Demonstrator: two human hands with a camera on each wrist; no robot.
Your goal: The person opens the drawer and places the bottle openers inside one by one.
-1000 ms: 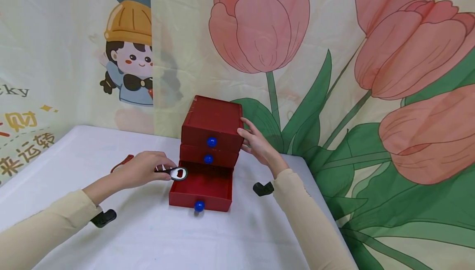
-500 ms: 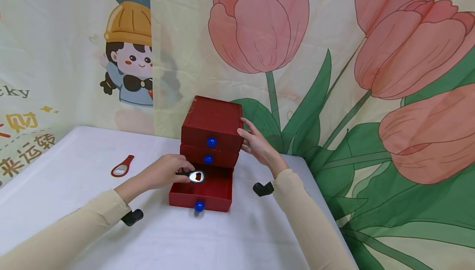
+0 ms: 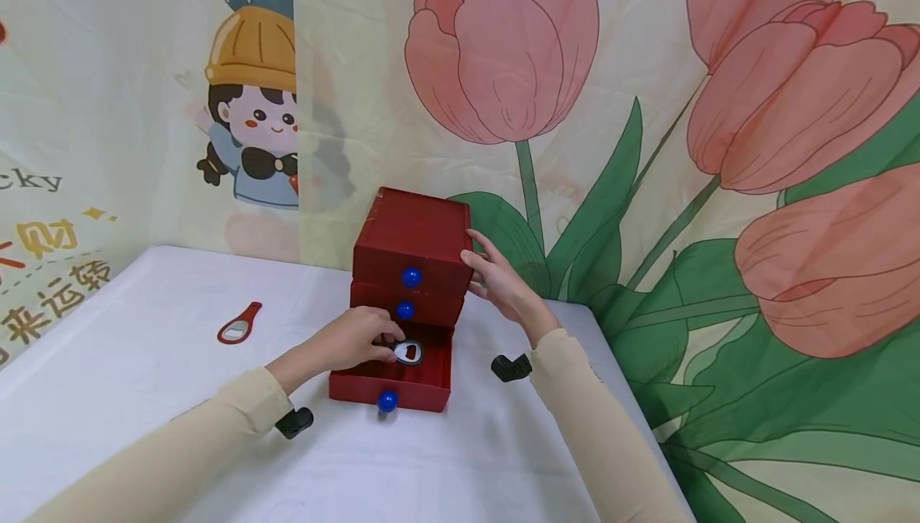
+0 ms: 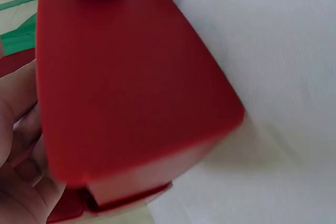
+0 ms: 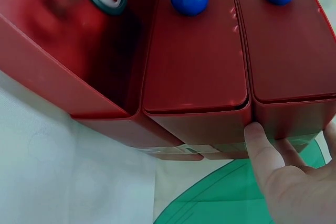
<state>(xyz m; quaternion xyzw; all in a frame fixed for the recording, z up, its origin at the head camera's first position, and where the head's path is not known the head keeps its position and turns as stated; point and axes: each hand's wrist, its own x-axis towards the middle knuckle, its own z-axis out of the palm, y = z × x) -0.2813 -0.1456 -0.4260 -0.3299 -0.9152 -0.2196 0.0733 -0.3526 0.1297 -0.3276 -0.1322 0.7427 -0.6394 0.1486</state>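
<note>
My left hand (image 3: 357,338) pinches the handle of a black bottle opener (image 3: 402,354) over the pulled-out bottom drawer (image 3: 424,397) of a small red drawer cabinet (image 3: 417,221). The opener's metal head points right; its handle is mostly covered by the fingers. In the right wrist view the opener's rounded head (image 5: 122,2) shows inside the drawer's walls. My right hand (image 3: 501,277) rests against the cabinet's right side near the top, thumb at the front edge and fingers extended along the side. Close up in the left wrist view, the drawer front (image 4: 131,77) partly hides the left hand (image 4: 23,145).
A red bottle opener (image 3: 237,325) lies on the white tablecloth (image 3: 180,291) to the left. The two upper drawers are closed, with blue knobs (image 3: 411,276) on their fronts. Behind the table hangs a printed cloth (image 3: 345,108) with tulips and a cartoon figure.
My left hand has carried the black bottle opener rightward, from the drawer's left edge to over its middle. The red opener has come into full view. My right hand stays put.
</note>
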